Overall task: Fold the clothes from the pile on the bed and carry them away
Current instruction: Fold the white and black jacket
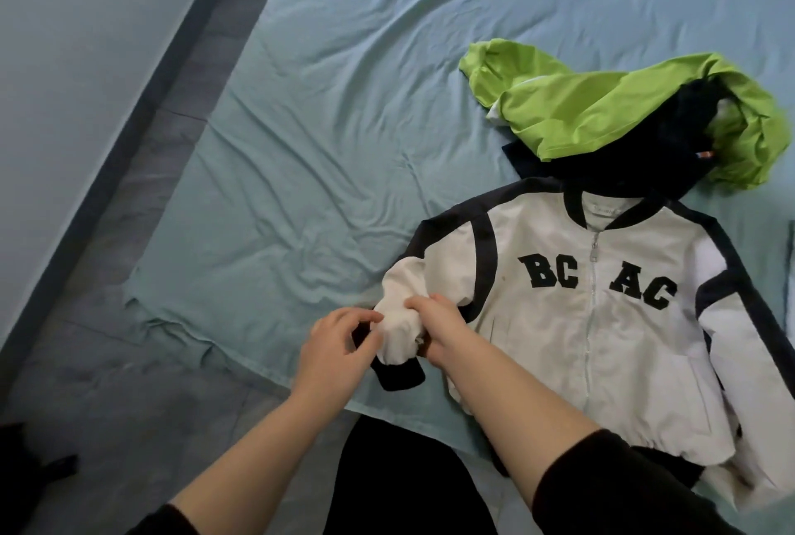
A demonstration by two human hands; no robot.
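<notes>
Item under handling: a white zip-front bomber jacket (555, 319) with navy trim and the letters BC AC on the chest. It lies front-up and zipped on the wrinkled pale blue bed sheet (344, 125), at the near edge of the bed. Beyond its collar sits the pile, a lime-green garment (602, 113) draped over a dark navy garment (619, 164), neither folded. The jacket's far sleeve lies alongside the body. The near one is a bunched white sleeve (402, 332), crumpled above its navy cuff (402, 377). The right hand (439, 319) is closed round this bunched fabric, gripping it. The left hand (340, 345) has its fingers curled in and pinches the sleeve end next to the cuff. Assessment: the step in hand is straightening this sleeve ahead of folding, so the task is at an early stage. The next move calls for drawing the sleeve out to full length and laying it flat, then folding it across the chest without dragging the jacket body out of square.
</notes>
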